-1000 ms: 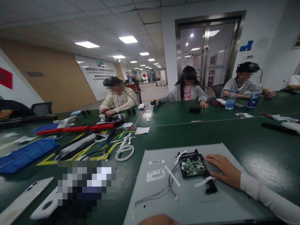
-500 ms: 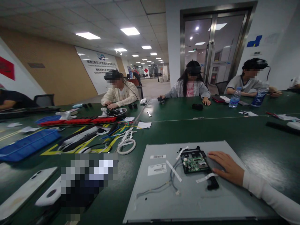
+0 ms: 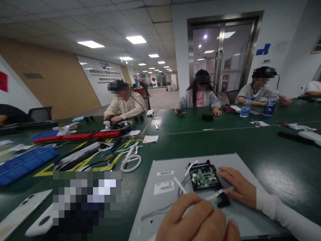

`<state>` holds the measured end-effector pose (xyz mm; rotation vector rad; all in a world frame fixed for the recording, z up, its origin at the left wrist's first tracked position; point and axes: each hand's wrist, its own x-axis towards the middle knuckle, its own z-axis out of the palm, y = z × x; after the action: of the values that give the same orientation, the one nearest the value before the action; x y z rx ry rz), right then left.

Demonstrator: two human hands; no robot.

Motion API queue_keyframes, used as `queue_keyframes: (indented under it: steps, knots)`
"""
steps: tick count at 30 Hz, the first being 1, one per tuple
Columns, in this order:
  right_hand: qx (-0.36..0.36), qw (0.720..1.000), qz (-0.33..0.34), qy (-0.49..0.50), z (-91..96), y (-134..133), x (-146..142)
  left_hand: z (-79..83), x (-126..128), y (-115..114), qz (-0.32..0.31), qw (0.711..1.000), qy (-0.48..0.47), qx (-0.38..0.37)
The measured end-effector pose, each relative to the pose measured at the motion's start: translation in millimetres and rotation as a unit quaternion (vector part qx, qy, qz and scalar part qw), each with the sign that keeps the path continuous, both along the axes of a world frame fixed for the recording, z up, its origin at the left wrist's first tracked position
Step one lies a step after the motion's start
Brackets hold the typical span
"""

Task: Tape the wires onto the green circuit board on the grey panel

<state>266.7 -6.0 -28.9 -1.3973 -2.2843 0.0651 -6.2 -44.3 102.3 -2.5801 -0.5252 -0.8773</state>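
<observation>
A flat grey metal panel (image 3: 160, 187), like the back of a display, lies on the green table before me. On it sits a green circuit board (image 3: 204, 179) in a black frame, with strips of white tape and a grey cable (image 3: 157, 211) beside it. My right hand (image 3: 239, 187) rests palm down at the board's right edge, fingers stretched out, near a black bracket piece (image 3: 224, 200). In the foreground my left hand (image 3: 195, 219) hovers large and close over the panel's near part. Its fingers are curled in; what they hold, if anything, is hidden.
Left of the panel lie a coiled white cable (image 3: 131, 164), a blue tray (image 3: 27, 164), a pale phone-like slab (image 3: 25, 211) and a blurred-out object. A small wrench (image 3: 156, 127) lies farther off. Several people with headsets sit across the table, near water bottles (image 3: 245, 107).
My left hand has come into view at the bottom, over the panel. My right hand stays by the board, its fingers a little more spread. The whole view has shifted slightly.
</observation>
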Motion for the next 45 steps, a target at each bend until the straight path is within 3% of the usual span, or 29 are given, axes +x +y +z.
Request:
queue_keyframes:
  steps: [2, 4, 6, 9, 12, 17, 21, 29, 33, 38, 45]
  knots:
    - [0.026, 0.999, 0.041, 0.0, 2.7, -8, -8, -2.2, 21, 7, -0.075, 0.996, 0.054, 0.011]
    - [0.052, 0.995, 0.089, -0.006, 7.0, -17, -19, -19.1, 30, 17, -0.119, 0.985, 0.123, 0.015]
    - [0.07, 0.989, 0.128, -0.014, 11.0, -26, -30, -46.3, 29, 28, -0.125, 0.976, 0.177, 0.015]
    - [0.09, 0.984, 0.148, -0.029, 12.5, -33, -41, -87.7, 17, 39, -0.121, 0.977, 0.172, 0.035]
    - [0.11, 0.984, 0.128, -0.056, 6.9, -31, -45, -108.8, 9, 45, -0.103, 0.98, 0.16, 0.053]
    - [0.16, 0.975, 0.118, -0.096, -7.9, -20, -43, -103.3, 7, 49, -0.044, 0.988, 0.138, 0.052]
    - [0.172, 0.976, 0.099, -0.085, -14.5, -18, -43, -98.8, 7, 50, -0.056, 0.987, 0.145, 0.041]
    - [0.197, 0.964, 0.103, -0.147, -10.5, -23, -43, -109.8, 3, 55, -0.054, 0.987, 0.142, 0.043]
    - [0.216, 0.956, 0.093, -0.173, -7.6, -27, -45, -107.4, 4, 54, -0.064, 0.986, 0.144, 0.054]
    - [0.205, 0.958, 0.09, -0.18, -9.3, -32, -44, -98.0, 5, 51, -0.068, 0.985, 0.148, 0.057]
    - [0.168, 0.966, 0.021, -0.197, -36.3, -45, -36, -87.7, 3, 46, -0.064, 0.982, 0.178, 0.022]
